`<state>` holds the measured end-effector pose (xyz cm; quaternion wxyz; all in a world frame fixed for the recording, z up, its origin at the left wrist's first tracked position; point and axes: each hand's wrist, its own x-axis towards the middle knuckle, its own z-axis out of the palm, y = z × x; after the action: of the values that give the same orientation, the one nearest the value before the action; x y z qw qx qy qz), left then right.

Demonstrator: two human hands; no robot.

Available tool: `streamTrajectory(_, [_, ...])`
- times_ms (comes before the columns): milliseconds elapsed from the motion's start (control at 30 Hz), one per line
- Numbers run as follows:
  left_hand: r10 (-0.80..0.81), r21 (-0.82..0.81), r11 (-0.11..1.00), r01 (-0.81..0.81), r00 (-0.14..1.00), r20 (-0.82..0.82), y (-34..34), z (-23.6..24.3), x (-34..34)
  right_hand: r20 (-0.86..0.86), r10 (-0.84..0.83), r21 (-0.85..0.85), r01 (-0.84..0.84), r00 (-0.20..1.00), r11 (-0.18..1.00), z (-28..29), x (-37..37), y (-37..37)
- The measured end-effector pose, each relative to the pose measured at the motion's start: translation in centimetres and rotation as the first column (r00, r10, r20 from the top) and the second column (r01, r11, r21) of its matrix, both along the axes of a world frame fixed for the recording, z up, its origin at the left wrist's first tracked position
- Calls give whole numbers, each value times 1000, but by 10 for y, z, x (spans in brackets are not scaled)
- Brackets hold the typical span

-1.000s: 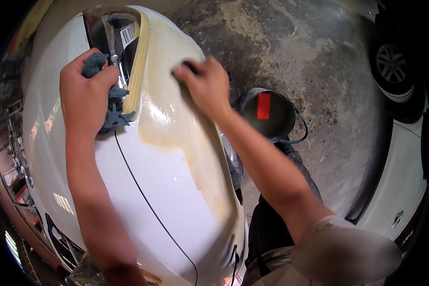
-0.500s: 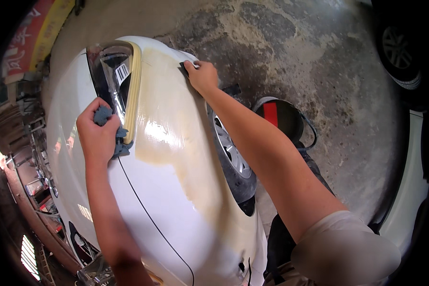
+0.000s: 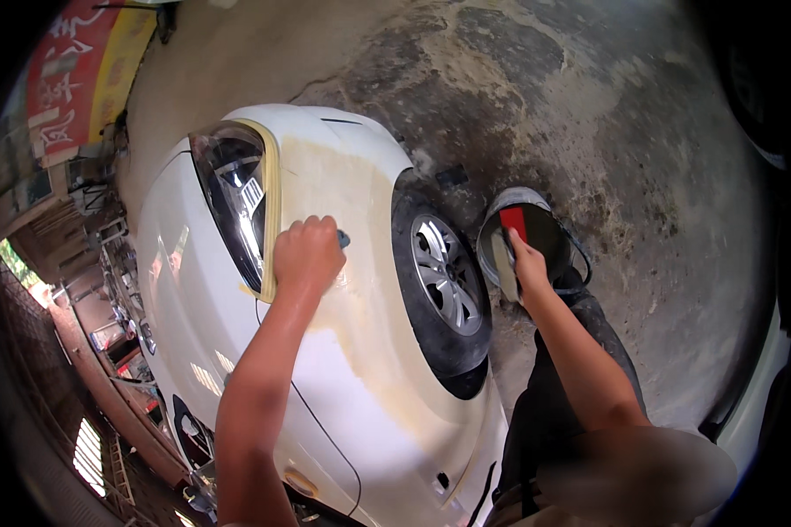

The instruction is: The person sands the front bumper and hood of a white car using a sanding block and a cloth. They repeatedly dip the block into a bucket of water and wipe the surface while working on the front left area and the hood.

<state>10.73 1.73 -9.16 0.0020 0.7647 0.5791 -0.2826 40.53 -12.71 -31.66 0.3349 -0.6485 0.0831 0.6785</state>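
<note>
My left hand (image 3: 309, 255) is closed on a blue-grey cloth (image 3: 344, 239), mostly hidden under the fist, on the white car's fender (image 3: 373, 290). A wide beige, wet-looking patch covers the fender there, beside the headlight (image 3: 237, 189). Yellow masking tape (image 3: 273, 202) runs along the headlight's edge. Off to the right, my right hand (image 3: 529, 266) grips a flat greyish sanding block (image 3: 504, 261), held over the near left rim of a bucket (image 3: 536, 197). The fingers partly hide the block. A red strip (image 3: 512, 220) shows at the bucket.
The car's front wheel (image 3: 444, 272) lies between my hands. A hose (image 3: 582, 255) curves at the bucket's right side. A small dark flat piece (image 3: 452, 176) lies on the stained concrete floor. Another car (image 3: 756, 351) stands at the far right, shelving and clutter at the left.
My right hand has left the fender's far edge and come back to the bucket with the block. The left hand has moved right with the cloth, from the headlight's corner onto the beige patch.
</note>
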Motion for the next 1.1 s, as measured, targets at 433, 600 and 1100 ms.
streamTrajectory(433, [93, 41, 994, -97, 991, 94, 72, -210, 66, -134, 116, -18, -120, 984, 993, 38, 101, 20])
streamTrajectory(600, [369, -76, 918, -389, 769, 521, -17, -245, 148, -237, 41, -145, -77, 971, 986, 10, 151, 21])
streamTrajectory(1100, [880, -520, 397, -756, 153, 449, -227, -422, 239, -297, 33, -165, -85, 954, 983, -22, 193, 20])
